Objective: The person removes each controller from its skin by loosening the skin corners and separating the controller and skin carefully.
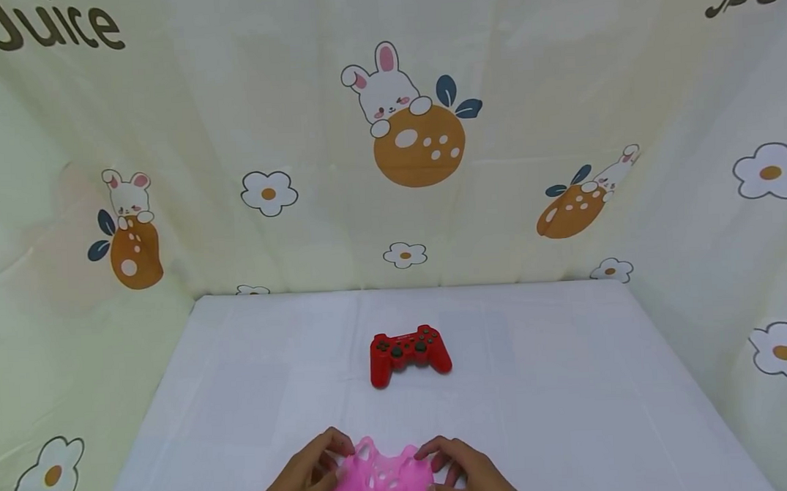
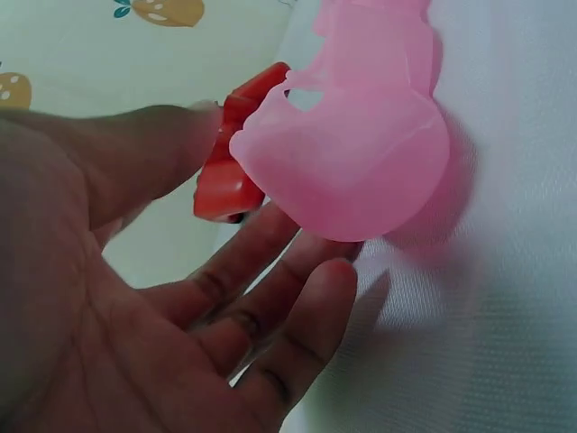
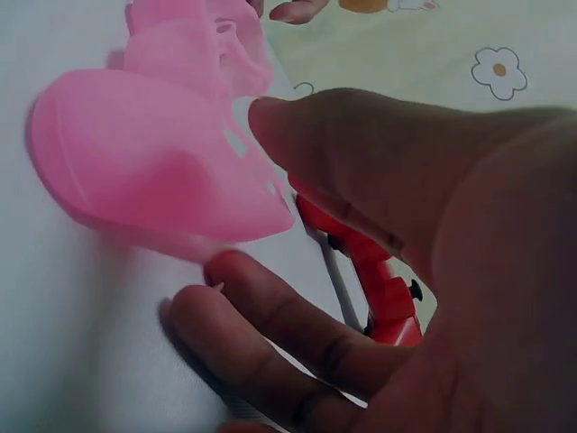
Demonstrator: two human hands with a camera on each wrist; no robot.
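A pink, translucent silicone controller cover [image 1: 384, 480] with cut-out holes lies low on the table between both hands. At its left end, my left hand [image 1: 311, 470] holds it, fingers bent around the edge. My right hand [image 1: 466, 471] grips the opposite end, thumb on the near side and fingertips at the far corner. The left wrist view shows the rounded grip end of the cover [image 2: 361, 162] above the fingers. In the right wrist view the thumb meets the upper edge of the cover [image 3: 153, 153]. Farther back lies a red game controller [image 1: 410, 353], touched by neither hand.
A white-covered table [image 1: 558, 385] spreads out around the cover and controller. Behind it and along both sides hangs a cream curtain [image 1: 309, 117] printed with rabbits, oranges and flowers.
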